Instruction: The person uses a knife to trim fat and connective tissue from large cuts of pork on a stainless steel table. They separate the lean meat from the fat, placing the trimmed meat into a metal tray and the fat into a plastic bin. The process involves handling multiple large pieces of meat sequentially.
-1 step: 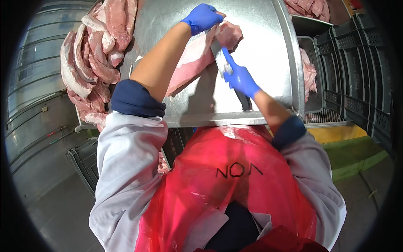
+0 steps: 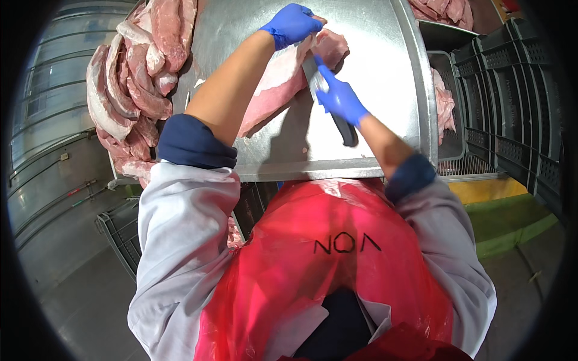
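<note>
A long slab of pale pink meat (image 2: 274,99) with a white fatty side lies slantwise on the metal work table. My left hand (image 2: 292,26), in a blue glove, is closed on its far end, and a bit of pink shows at the fingertips. My right hand (image 2: 343,101), gloved too, grips a knife (image 2: 347,133) by its black handle, forefinger stretched along the blade. That blade (image 2: 309,71) points away from me and meets the meat near its far end; its tip is hard to make out against the flesh.
A heap of long meat pieces (image 2: 135,90) lies left of the metal table (image 2: 361,162). At the right, a grey crate (image 2: 454,153) holds more meat beside stacked dark crates (image 2: 512,114). Further meat (image 2: 445,13) sits at the far right. The table has a raised rim.
My right hand and the knife have moved slightly away from me and to the left, the blade staying at the meat. My left hand has barely shifted.
</note>
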The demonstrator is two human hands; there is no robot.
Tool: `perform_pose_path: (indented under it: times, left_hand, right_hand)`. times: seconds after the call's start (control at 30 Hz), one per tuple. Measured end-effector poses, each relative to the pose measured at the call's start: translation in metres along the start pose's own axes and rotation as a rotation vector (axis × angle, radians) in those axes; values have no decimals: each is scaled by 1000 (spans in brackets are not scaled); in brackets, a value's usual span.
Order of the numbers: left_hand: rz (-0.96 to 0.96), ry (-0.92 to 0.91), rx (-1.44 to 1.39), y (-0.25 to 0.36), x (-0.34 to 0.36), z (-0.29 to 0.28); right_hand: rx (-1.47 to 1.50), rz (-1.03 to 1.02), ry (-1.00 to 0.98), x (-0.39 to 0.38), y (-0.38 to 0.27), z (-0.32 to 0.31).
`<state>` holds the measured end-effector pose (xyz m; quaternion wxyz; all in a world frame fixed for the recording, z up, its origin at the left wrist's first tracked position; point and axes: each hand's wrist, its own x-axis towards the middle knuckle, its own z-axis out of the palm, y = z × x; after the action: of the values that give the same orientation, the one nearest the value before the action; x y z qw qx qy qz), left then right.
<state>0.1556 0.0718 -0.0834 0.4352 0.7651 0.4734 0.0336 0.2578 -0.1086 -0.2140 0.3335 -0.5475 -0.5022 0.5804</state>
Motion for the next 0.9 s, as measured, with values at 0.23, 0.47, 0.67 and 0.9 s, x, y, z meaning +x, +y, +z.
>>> perform_pose_path:
  times: [0.23,0.47,0.67,0.9]
  left_hand:
    - [-106,64,-135,-42,8,-21]
    - [63,107,-32,6,-15,-18]
    - [69,155,-17,13,-37,-27]
    - [114,195,-169,-1,-48,-47]
  right_hand:
    - [48,54,-108,-53,-23,34]
    - [70,27,99,14,-44,55]
    - [39,35,25,-54,-33,85]
    - [-115,-32,51,-37,-29,114]
